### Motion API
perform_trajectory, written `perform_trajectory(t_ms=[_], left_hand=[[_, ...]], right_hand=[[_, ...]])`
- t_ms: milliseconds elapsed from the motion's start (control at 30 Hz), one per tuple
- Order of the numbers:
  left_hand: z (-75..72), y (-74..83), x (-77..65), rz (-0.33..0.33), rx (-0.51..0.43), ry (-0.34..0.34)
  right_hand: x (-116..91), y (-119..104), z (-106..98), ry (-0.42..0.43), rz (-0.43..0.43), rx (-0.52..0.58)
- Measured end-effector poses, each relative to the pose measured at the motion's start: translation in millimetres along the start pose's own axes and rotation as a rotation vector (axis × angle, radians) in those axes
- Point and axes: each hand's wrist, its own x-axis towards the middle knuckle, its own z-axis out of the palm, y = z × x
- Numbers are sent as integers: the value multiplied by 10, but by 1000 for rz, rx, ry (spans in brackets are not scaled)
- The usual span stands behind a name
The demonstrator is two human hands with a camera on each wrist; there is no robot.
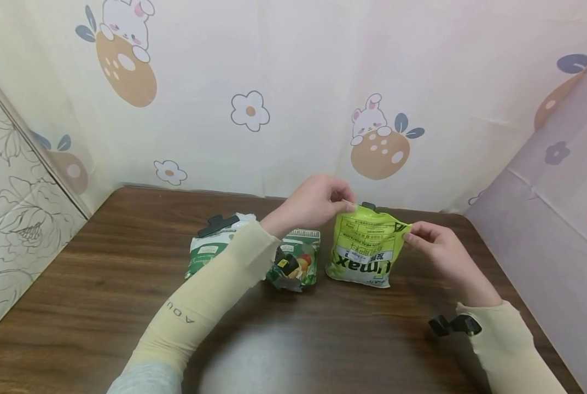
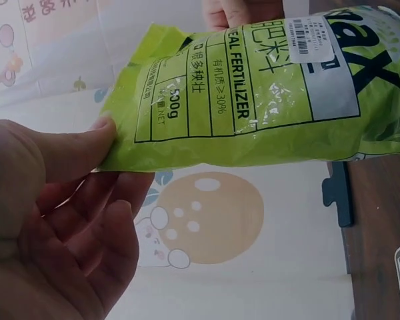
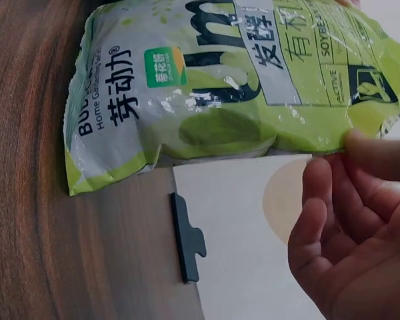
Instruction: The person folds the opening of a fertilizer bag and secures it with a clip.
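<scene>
A lime-green fertilizer bag (image 1: 364, 243) stands on the table, its printing upside down in the head view. My left hand (image 1: 319, 200) pinches its upper left corner between thumb and fingers. At the upper right corner my right hand (image 1: 438, 247) pinches the bag too. The top edge stretches between both hands. In the left wrist view the thumb (image 2: 87, 143) presses on the bag's green end. A black sealing clip (image 3: 185, 237) lies on the table behind the bag, near the wall; in the head view only a bit shows over the bag's top.
Left of the green bag stands a smaller dark-green bag (image 1: 307, 254) with fruit pictures, partly behind the left wrist's camera. Farther left is a white-and-green bag (image 1: 207, 249) with a black clip (image 1: 216, 224) on its top. A patterned curtain (image 1: 293, 148) hangs behind the wooden table (image 1: 101, 262).
</scene>
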Motion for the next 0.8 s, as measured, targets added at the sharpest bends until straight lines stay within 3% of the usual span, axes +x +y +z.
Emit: perform_trajectory(t_ms=[267, 433, 600, 800], left_hand=[[-5, 63, -13, 18, 57, -81], [33, 136, 46, 75, 109, -130], [144, 260, 148, 139, 238, -191], [305, 448, 265, 164, 425, -260]], right_hand=[[41, 82, 56, -38, -91, 120], [33, 57, 74, -19, -123, 105], [15, 49, 73, -24, -126, 104], [21, 64, 64, -30, -136, 85]])
